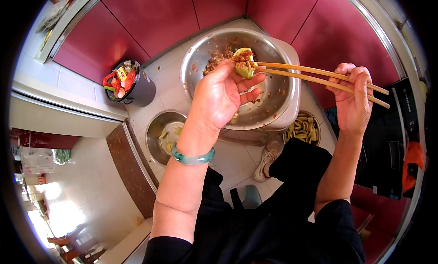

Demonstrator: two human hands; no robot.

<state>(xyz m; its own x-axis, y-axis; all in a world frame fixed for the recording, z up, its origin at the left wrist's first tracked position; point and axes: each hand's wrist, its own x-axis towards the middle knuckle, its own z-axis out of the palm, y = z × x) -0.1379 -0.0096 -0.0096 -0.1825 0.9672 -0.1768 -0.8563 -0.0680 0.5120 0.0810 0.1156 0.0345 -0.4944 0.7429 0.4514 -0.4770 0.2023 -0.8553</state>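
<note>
Bright daylight reaches me here, burning to white glare at the near left beyond the pale floor. The steel basin gleams; the red cabinets carry a soft sheen. Black clothing swallows detail. Both hands look fairly sharp, while straight edges bow toward a black, blurry rim.

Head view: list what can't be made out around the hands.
In the head view:
Chopsticks: tips, lost in the filling.
Bowl: lower left, behind the left hand and wrist.
Basin: right side, behind the left forearm.
Stand: top, mostly covered by the bowl.
</note>
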